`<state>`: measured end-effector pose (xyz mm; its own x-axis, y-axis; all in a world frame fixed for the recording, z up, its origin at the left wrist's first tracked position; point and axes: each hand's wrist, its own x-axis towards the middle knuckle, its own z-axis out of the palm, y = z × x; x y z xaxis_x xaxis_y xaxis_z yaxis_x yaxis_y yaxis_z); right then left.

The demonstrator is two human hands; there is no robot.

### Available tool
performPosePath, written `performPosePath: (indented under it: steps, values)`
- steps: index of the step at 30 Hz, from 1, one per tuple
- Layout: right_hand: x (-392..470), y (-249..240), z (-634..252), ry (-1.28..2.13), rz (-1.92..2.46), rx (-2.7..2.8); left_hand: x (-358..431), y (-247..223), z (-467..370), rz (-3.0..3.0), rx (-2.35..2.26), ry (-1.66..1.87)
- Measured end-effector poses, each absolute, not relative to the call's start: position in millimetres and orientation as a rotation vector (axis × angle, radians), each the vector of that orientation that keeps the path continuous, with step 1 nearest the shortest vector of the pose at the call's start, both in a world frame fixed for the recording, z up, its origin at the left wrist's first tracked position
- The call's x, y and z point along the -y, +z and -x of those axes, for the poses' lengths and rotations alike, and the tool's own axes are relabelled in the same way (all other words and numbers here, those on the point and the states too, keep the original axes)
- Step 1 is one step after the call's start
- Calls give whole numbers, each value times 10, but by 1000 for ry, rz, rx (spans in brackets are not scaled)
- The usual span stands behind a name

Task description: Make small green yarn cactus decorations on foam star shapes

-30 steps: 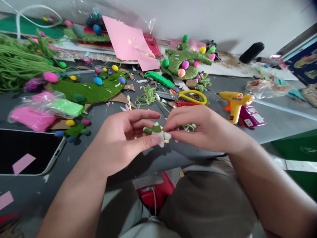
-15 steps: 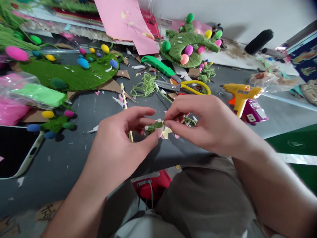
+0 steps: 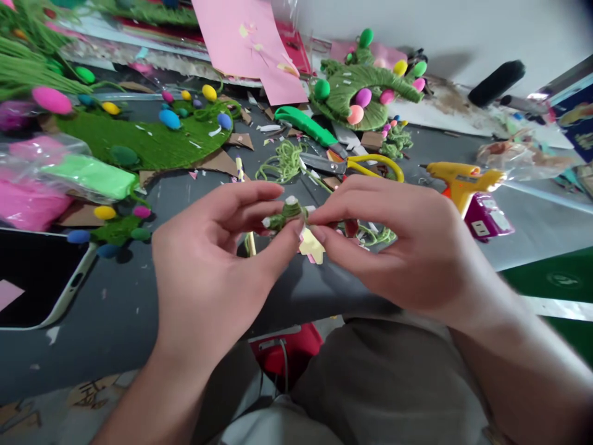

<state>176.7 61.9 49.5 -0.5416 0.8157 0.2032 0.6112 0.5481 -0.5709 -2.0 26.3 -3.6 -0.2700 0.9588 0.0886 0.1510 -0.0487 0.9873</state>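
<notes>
Both hands met above the near edge of the grey table [image 3: 139, 309]. The left hand [image 3: 208, 272] pinched a small yarn-wrapped piece [image 3: 285, 216], green with white ends, between thumb and fingers; the right hand [image 3: 407, 241] closed thumb and forefinger on its other end, beside a pale yellow paper scrap [image 3: 312, 246]. Behind lay yellow-handled scissors [image 3: 356, 164], a loose coil of green yarn [image 3: 285, 164], and a yellow glue gun [image 3: 461, 179] to the right
</notes>
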Motion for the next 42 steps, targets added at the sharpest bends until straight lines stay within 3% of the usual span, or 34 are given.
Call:
performPosePath:
  steps: [10, 18, 29, 42]
  values:
    - [-591, 489, -1762, 669, 1129, 2320, -299, -52, 90, -903, -1199, 1491]
    - [-700, 492, -1838, 952, 1083, 2337, -318, -29, 170, -809, -1045, 1240]
    - [-792, 491, -1909, 572, 1199, 2531, -280, -93, 90, -1272, -1367, 1016]
    - [-704, 520, -1827, 719, 1239, 2455, -280, -137, 51, -1352, -1482, 1104]
